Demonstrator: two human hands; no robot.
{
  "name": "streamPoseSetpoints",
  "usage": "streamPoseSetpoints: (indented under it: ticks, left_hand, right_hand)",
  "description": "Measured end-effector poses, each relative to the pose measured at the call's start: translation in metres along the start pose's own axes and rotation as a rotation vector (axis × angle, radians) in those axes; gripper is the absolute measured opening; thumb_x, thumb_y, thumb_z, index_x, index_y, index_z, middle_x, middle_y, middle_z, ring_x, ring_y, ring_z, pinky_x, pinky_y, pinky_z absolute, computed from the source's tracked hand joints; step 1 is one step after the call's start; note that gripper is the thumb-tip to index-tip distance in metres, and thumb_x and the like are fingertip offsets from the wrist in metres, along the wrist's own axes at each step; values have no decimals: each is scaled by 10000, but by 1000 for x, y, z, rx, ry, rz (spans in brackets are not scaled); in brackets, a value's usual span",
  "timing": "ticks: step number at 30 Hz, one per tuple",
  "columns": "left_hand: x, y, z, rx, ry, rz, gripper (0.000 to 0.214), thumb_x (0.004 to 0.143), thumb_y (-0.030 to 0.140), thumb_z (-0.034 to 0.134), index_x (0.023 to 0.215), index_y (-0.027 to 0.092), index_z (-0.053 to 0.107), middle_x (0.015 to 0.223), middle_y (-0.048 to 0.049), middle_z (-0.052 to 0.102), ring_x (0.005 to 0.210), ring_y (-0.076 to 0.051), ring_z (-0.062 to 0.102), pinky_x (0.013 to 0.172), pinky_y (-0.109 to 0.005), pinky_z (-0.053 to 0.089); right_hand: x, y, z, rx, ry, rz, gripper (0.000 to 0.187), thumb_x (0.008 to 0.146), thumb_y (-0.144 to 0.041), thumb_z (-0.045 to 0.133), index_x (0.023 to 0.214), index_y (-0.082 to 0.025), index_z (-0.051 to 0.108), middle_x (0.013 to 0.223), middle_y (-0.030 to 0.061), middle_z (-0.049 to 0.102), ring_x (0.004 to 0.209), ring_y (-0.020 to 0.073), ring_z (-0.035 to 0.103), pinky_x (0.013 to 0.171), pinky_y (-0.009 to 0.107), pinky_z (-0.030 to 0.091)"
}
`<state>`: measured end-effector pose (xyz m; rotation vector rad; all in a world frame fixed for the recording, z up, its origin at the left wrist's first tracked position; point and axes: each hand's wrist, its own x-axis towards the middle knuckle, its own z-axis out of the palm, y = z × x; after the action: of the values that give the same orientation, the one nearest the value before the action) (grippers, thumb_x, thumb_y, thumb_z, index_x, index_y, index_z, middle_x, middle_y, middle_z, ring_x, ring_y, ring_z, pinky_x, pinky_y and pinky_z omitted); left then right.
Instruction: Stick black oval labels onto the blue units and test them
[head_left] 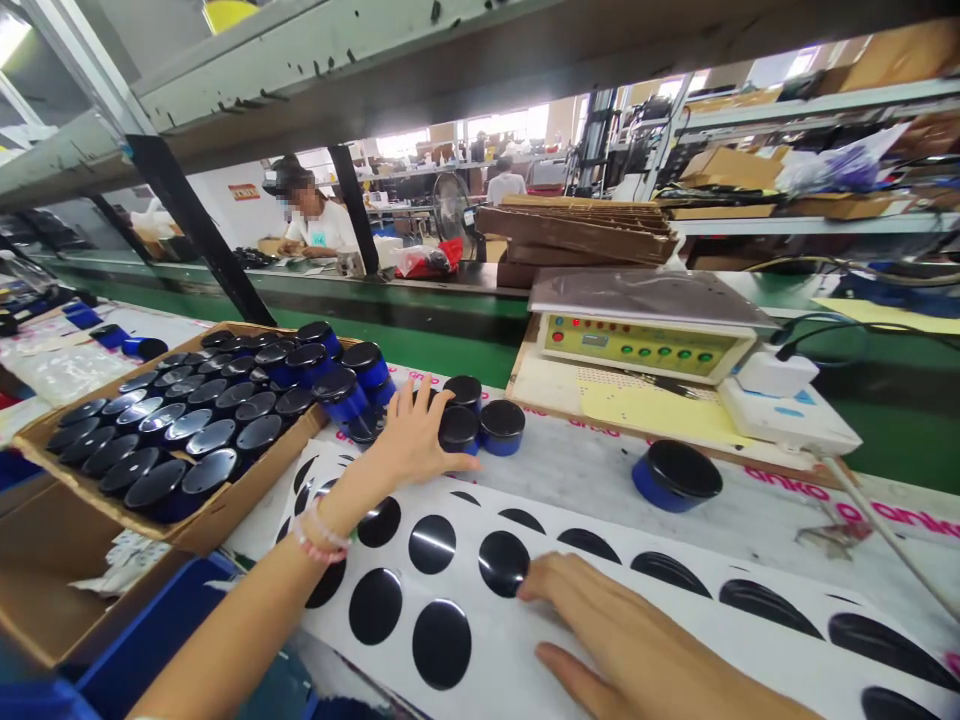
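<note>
bright daylight from rear windows [517,122] washes out the background, while the overhead shelf [375,70] shades the bench [592,462]. glare streaks the black sticker discs [433,543] and jar lids [210,437]. the wide-angle lens bends the edges; the right hand [637,650] at the bottom is softly blurred.

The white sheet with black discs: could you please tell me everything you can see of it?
The sheet is white and lies flat on the bench, carrying rows of glossy black round discs. The right hand rests on it, fingers at one disc's edge. The left forearm crosses above its left end.
</note>
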<state>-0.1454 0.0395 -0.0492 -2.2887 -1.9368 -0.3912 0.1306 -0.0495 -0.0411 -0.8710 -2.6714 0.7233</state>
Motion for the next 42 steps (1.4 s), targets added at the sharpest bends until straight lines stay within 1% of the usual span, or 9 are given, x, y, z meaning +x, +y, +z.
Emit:
streamPoseSetpoints:
  ticks: [4, 11, 15, 22, 29, 31, 35, 38, 42]
  left_hand:
    - [16, -1, 6, -91, -43, 63, 949, 687, 723, 626, 1404, 181, 321, 1427, -166, 422, 1321, -400, 357, 1041, -542, 360]
    - [12, -4, 4, -167, -7, 83, 716, 597, 582, 758, 1127, 185, 484, 1142, -86, 519, 1146, -343, 457, 972, -488, 433]
    - [9, -3, 6, -159, 55, 64, 606, 636, 481, 744, 1095, 174, 495, 1154, -106, 487, 1134, -348, 435, 988, -530, 405]
    - [-7, 41, -18, -188, 160, 104, 536, 668, 380, 723, 1100, 144, 507, 1250, -161, 407, 1216, -384, 326, 1024, -561, 373]
    - [-1, 92, -8, -339, -86, 351, 585, 562, 376, 807, 1053, 174, 563, 1275, -151, 473, 1259, -370, 385, 1018, -511, 437]
    - [6, 88, -10, -353, -145, 384, 675, 568, 468, 813, 1138, 208, 560, 1329, -134, 474, 1307, -350, 385, 1012, -485, 456]
    - [34, 57, -17, -342, -95, 238, 610, 785, 579, 585, 1275, 226, 505, 1417, -137, 418, 1343, -302, 375, 1091, -488, 351]
    - [59, 31, -9, -316, -7, 40, 612, 810, 552, 497, 1255, 132, 510, 1359, -227, 438, 1296, -402, 397, 1054, -626, 290]
    - [78, 21, 4, -354, -85, -4, 589, 748, 552, 541, 1147, 121, 588, 1059, -183, 644, 980, -359, 621, 896, -532, 471]
  right_hand:
    - [36, -7, 1, -80, -123, -80, 218, 874, -135, 586, 1085, -183, 562, 1105, 70, 596, 980, 247, 578, 868, 422, 534]
    - [104, 32, -15, -191, 246, 111, 570, 843, -165, 608, 1366, -147, 382, 1469, 195, 268, 1324, 381, 302, 981, 548, 426]
    - [122, 50, -29, -185, 235, 124, 472, 889, -200, 585, 1330, -171, 419, 1331, 139, 426, 1146, 274, 523, 926, 417, 491]
    - [64, 60, -41, -282, 261, 185, 462, 885, -171, 570, 1322, -152, 423, 1299, 155, 445, 1076, 307, 556, 880, 476, 509]
    - [27, 93, -51, -369, 310, 329, 662, 725, -128, 712, 1337, -175, 464, 1403, 206, 424, 1325, 486, 297, 1010, 726, 256]
    - [9, 105, -61, -337, 350, 423, 559, 768, -193, 680, 1293, -153, 494, 1341, 252, 461, 1249, 532, 380, 904, 768, 325]
    - [-32, 106, -82, -150, 372, 407, 465, 887, -337, 586, 1311, -233, 424, 1284, 134, 525, 1175, 318, 545, 947, 478, 493]
    - [-57, 82, -89, 297, 474, 278, 470, 891, -343, 631, 1276, -312, 362, 1380, 85, 435, 1256, 242, 480, 964, 374, 494]
    - [-74, 44, -82, 682, 586, 126, 403, 877, -183, 656, 1112, -357, 378, 1444, 31, 347, 1325, 210, 397, 963, 361, 482]
